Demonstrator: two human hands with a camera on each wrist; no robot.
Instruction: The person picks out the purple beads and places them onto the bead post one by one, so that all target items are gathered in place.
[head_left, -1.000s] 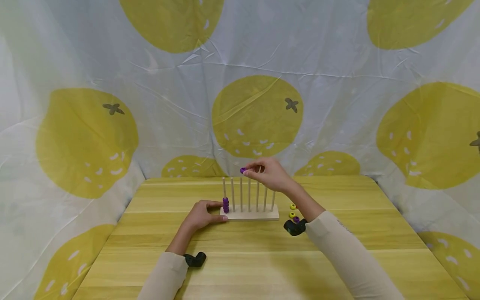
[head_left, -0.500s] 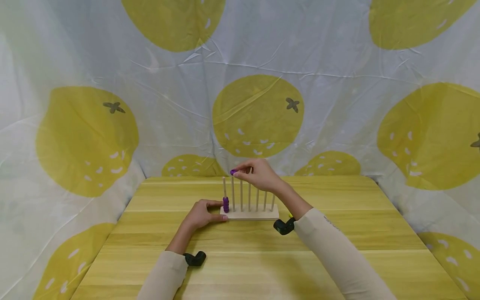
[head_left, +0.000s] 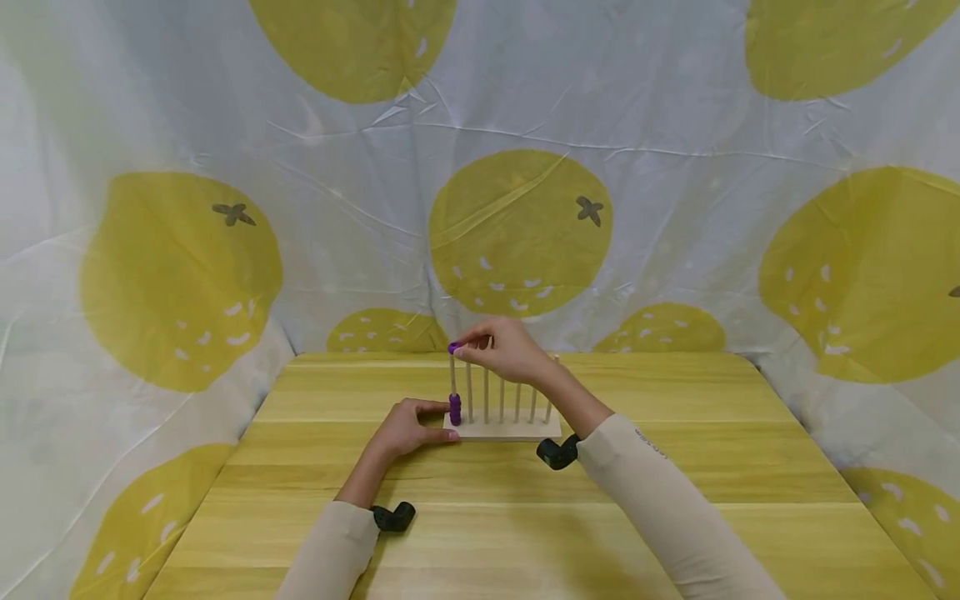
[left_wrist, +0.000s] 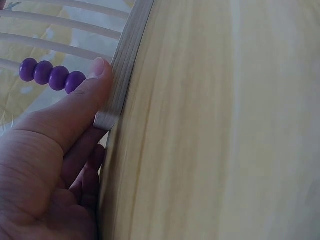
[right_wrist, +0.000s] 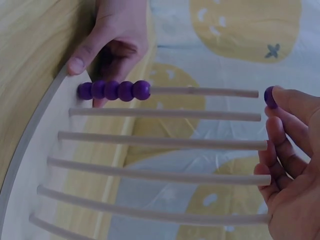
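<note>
In the head view, a wooden peg rack (head_left: pixel 510 429) stands upright on the table, with a row of thin pegs rising from its pale base. Several purple beads (right_wrist: pixel 114 90) are stacked at the bottom of the leftmost peg (right_wrist: pixel 205 91). My left hand (head_left: pixel 402 431) grips the left end of the base, thumb on the front and fingers behind. Between thumb and fingertips, my right hand (head_left: pixel 504 350) pinches another purple bead (right_wrist: pixel 270 97). That bead is at the leftmost peg's top, a small gap from the tip in the right wrist view.
The wooden table (head_left: pixel 450 533) reaches back to a lemon-print cloth (head_left: pixel 517 233) that hangs behind and at both sides. Black wrist cameras (head_left: pixel 557 452) sit on both forearms. My right forearm covers part of the table right of the rack.
My right hand has carried the pinched bead leftward, past the other peg tops to the leftmost peg. The yellow and purple beads at right are now hidden behind my arm. My left hand stays put.
</note>
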